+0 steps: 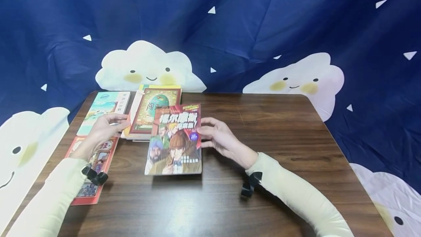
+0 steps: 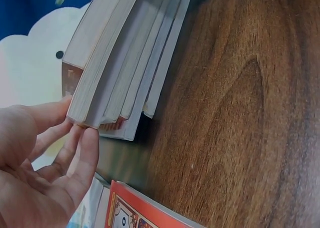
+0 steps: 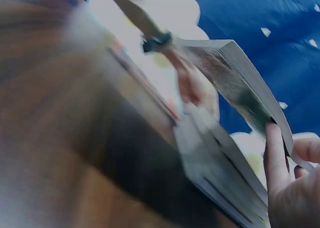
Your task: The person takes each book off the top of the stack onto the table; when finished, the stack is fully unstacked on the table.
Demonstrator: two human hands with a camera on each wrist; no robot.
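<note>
My right hand grips the right edge of a comic-style book, its cover showing several cartoon characters. It is raised and tilted, overlapping the front right of a book stack. From below, the right wrist view shows this held book apart from the stack. On the stack's left side, my left hand pinches the near corner of a thick book between its fingertips. A green-and-gold cover lies on top of the stack. Titles are partly hidden.
A pale blue book lies at the table's back left corner. In front of it is a red comic book, partly under my left forearm. Behind the brown wooden table hangs a blue curtain with clouds.
</note>
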